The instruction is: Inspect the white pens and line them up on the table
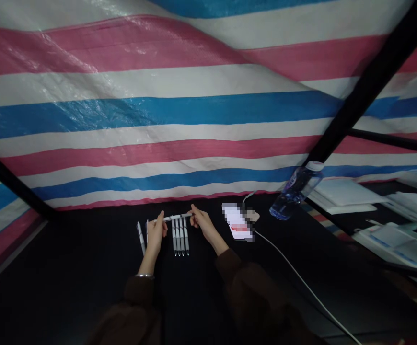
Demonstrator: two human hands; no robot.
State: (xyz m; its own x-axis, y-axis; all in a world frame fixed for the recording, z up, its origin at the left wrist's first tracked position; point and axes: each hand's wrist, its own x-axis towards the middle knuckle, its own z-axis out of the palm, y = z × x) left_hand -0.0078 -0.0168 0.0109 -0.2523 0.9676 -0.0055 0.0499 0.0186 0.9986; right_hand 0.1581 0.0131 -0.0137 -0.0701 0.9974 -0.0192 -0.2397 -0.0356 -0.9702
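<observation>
Striped sheeting (194, 109) hangs behind a black table (86, 268). The left hand (155, 234) and right hand (202, 223) hold opposite ends of a crosswise pen (175, 217); whether it touches the four aligned pens (181, 238) below is unclear. Another pen (141, 238) lies beside the left hand; a phone (237, 225) and bottle (296, 191) are farther right.

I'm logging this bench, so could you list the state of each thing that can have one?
Held pen: gripped at both ends, crosswise.
Left hand: closed on its left end.
Right hand: closed on its right end.
Four pens: lying side by side, tips toward the person.
Leftmost pen: lying apart from that row.
Phone: screen lit.
Bottle: capped.
Striped sheet: hung up, creased.
</observation>
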